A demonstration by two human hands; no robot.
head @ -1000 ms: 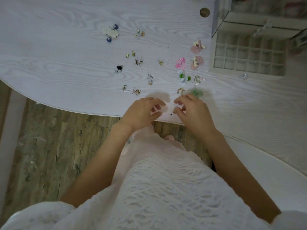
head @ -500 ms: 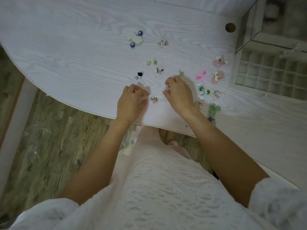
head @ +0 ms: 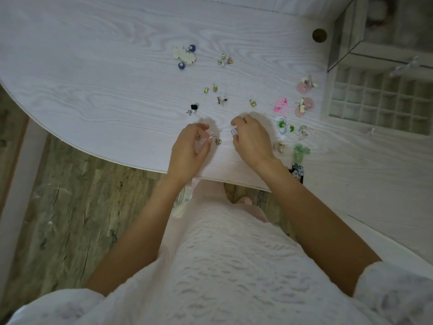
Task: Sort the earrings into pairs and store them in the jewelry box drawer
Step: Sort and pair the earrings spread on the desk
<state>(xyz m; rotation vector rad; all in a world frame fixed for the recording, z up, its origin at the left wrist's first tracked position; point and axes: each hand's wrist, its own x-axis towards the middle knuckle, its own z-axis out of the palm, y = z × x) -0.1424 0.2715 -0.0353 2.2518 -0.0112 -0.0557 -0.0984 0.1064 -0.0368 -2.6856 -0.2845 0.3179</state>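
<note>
Lying near the middle of the frame, a small gold heart-shaped earring (head: 218, 142) on a thin wire hook rests on the white wood-grain table (head: 98, 90), its long axis running up-left from the heart to the hook. The left hand (head: 188, 146) has its fingers curled, thumb and fingertips closing on that hook end, so it pinches the earring while the heart sits on the tabletop. Just right of it, the right hand (head: 251, 141) is curled too and holds a small clear, pale earring (head: 234, 132) between thumb and forefinger; which way that one points is too small to tell.

Other earrings are scattered above and to the right of the hands: a cream and blue pair (head: 185, 56) at upper centre, small gold studs (head: 210, 88) below them, a bright pink piece (head: 281, 105) and dusty-pink flower earrings (head: 304, 95) at right, green and white flowers (head: 284, 127), and pale green ones (head: 301, 152) near the table's edge.

At the upper right stands the white jewelry box (head: 351, 26), its drawer (head: 379, 99) pulled open, showing a grid of small square compartments. Below the table's curved edge lies a weathered wood-plank floor (head: 70, 219), and a white textured garment (head: 222, 277) fills the bottom.
</note>
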